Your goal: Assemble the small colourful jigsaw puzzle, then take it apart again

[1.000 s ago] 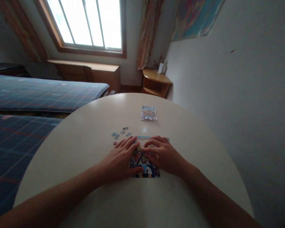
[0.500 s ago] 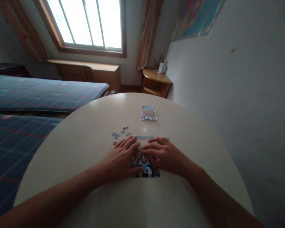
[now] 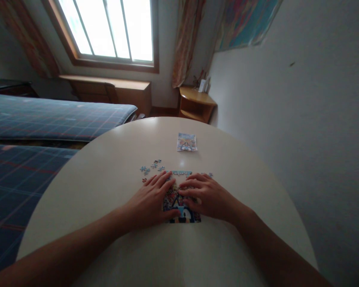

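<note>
A partly assembled jigsaw puzzle [image 3: 177,201] lies flat on the round white table, with a blue-and-white figure at its near edge and a pale blue strip along its far edge. Across its left side rests my left hand [image 3: 154,196], fingers stretched out and the thumb lying on the lower part. My right hand [image 3: 206,195] is over the right side, fingers apart and slightly bent, fingertips at the middle of the picture. Any piece beneath those fingertips is hidden. Loose puzzle pieces [image 3: 154,165] are scattered beyond my left hand, and another piece [image 3: 210,174] lies just past my right hand.
The round table [image 3: 107,167] carries a small crumpled picture sheet [image 3: 186,142] beyond the puzzle. On the left are beds with plaid covers [image 3: 48,115]. A wooden corner shelf [image 3: 197,97] stands behind the table, and a white wall [image 3: 302,119] is on the right.
My right hand's fingers have shifted slightly, with the thumb side a little higher and more of the puzzle's right side showing. My left hand stays in place.
</note>
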A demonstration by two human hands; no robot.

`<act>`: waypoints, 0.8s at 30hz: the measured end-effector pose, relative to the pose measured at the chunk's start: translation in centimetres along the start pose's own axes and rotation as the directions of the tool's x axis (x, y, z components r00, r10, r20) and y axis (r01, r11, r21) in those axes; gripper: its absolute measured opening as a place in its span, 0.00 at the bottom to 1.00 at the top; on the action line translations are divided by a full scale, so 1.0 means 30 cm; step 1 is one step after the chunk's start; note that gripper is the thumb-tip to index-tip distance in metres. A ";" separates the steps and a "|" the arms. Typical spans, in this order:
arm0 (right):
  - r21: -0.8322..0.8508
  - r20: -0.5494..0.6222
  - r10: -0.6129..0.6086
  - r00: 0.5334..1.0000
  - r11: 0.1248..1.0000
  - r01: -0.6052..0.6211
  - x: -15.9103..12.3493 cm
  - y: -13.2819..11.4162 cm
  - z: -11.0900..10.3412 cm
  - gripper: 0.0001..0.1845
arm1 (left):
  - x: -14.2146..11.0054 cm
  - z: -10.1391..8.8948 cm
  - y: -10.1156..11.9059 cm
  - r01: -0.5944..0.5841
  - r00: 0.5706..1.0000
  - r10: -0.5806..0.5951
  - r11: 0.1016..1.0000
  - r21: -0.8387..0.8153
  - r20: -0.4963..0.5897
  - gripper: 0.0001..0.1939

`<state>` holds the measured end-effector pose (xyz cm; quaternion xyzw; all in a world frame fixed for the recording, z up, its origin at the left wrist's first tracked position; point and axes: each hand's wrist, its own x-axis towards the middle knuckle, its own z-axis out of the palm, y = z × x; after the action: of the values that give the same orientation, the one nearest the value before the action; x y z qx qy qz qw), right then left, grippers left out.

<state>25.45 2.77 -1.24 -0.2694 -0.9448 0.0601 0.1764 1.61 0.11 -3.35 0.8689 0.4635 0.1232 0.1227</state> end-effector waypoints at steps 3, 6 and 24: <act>-0.013 -0.010 -0.009 1.000 1.000 0.009 -0.004 0.005 0.006 0.13 | -0.001 0.000 0.000 -0.001 1.000 0.001 1.000 0.020 0.006 0.42; -0.009 -0.002 -0.008 1.000 1.000 0.008 -0.005 0.006 0.006 0.14 | -0.001 -0.003 0.002 0.004 1.000 -0.004 1.000 0.023 0.014 0.42; 0.058 0.017 0.045 0.999 0.997 -0.046 0.001 0.005 -0.015 0.14 | 0.002 -0.001 -0.004 -0.003 0.999 0.003 1.000 -0.002 -0.047 0.38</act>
<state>25.68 2.92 -0.84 -0.2853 -0.9376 0.0936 0.1754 1.54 0.23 -3.35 0.8662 0.4650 0.1441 0.1127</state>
